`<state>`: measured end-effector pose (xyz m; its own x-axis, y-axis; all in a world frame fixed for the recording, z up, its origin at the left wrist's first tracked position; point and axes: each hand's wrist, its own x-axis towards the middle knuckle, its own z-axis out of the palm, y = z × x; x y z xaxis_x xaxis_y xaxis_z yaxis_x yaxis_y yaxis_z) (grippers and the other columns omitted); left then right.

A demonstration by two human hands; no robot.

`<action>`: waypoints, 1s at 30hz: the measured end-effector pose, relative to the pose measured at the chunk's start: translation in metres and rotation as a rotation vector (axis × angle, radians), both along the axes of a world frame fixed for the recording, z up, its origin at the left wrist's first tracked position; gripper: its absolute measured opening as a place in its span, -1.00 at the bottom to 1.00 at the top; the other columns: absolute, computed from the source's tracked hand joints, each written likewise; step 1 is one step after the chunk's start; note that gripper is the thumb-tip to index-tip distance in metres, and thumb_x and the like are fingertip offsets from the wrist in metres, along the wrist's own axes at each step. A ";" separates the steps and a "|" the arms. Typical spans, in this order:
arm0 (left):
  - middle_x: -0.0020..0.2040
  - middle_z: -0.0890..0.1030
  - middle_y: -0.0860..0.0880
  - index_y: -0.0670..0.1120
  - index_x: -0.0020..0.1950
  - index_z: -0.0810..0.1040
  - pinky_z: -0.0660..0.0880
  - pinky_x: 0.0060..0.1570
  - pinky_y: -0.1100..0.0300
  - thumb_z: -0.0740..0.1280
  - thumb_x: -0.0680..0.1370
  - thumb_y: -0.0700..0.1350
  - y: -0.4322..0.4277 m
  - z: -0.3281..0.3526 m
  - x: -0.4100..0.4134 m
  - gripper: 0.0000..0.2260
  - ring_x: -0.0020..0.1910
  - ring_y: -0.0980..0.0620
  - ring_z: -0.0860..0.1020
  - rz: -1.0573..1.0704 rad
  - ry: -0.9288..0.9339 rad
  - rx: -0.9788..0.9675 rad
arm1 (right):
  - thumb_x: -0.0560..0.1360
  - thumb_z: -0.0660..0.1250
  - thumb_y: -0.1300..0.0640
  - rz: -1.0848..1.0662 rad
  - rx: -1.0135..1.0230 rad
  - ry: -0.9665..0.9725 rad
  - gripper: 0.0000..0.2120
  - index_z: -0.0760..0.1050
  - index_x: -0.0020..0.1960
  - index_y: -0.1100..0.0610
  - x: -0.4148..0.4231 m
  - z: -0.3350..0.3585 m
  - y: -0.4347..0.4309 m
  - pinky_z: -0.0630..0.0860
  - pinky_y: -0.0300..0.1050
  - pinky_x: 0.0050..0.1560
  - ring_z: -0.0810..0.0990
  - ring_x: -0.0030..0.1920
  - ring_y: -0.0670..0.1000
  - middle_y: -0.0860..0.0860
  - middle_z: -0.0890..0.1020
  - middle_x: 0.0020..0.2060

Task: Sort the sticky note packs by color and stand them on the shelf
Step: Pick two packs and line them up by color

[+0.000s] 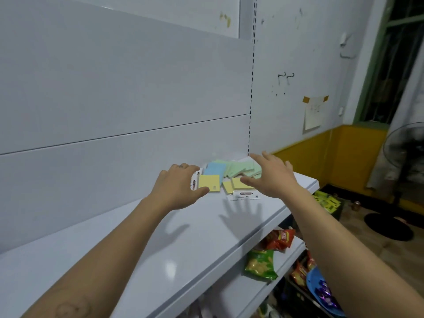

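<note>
Both hands out over the white shelf (128, 253), working at its right end, where the sticky note packs lie flat in a loose heap close to the back panel. None of them stands yet. Nearest my left hand (177, 188) is a yellow pack (209, 184), pale square, white printed header card at its left end. My fingers arch over that header, and my thumb lies against the pack's front edge. I cannot tell whether I am pinching it or only touching it. Behind it, partly covered, lies a light blue pack (213, 169). To the right of that, several mint green packs (243, 167) overlap, fanned toward the shelf's right edge. In front of the green ones lie two more yellow packs (237, 184), one of them with its white header card (246, 194) pointing toward the front edge. My right hand (271, 177) hovers above the green and yellow packs, palm down, fingers spread and straight, holding nothing; its shadow falls on the bare shelf in front. On the lower shelf lie a red chip bag (281, 238) and a green chip bag (260, 265).
</note>
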<state>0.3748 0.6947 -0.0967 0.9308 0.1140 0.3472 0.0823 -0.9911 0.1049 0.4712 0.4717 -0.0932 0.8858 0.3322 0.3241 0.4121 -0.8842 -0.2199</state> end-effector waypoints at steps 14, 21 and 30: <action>0.36 0.43 0.04 0.07 0.45 0.28 0.31 0.23 0.03 0.27 0.48 0.24 0.014 -0.040 0.059 -0.42 0.33 -0.03 0.34 0.065 0.069 -0.080 | 0.46 0.25 -0.32 0.051 -0.057 0.104 -0.25 0.08 0.53 -0.11 0.058 -0.035 0.014 -0.01 0.22 0.47 0.09 0.53 0.10 0.01 0.08 0.56; 0.37 0.41 0.00 0.05 0.47 0.26 0.32 0.25 0.03 0.26 0.50 0.23 0.031 -0.061 0.094 -0.41 0.33 -0.04 0.35 0.034 0.084 -0.130 | 0.46 0.28 -0.28 0.007 -0.074 0.100 -0.28 0.12 0.53 -0.10 0.082 -0.031 0.027 0.01 0.18 0.48 0.11 0.52 0.07 0.01 0.11 0.55; 0.23 0.44 -0.04 0.06 0.42 0.30 0.41 0.09 0.06 0.27 0.48 0.26 0.031 -0.066 0.138 -0.43 0.22 -0.06 0.45 0.136 0.112 -0.195 | 0.46 0.29 -0.26 0.038 -0.094 0.072 -0.31 0.19 0.49 -0.07 0.147 -0.033 0.034 0.13 0.16 0.42 0.24 0.47 0.09 0.00 0.27 0.49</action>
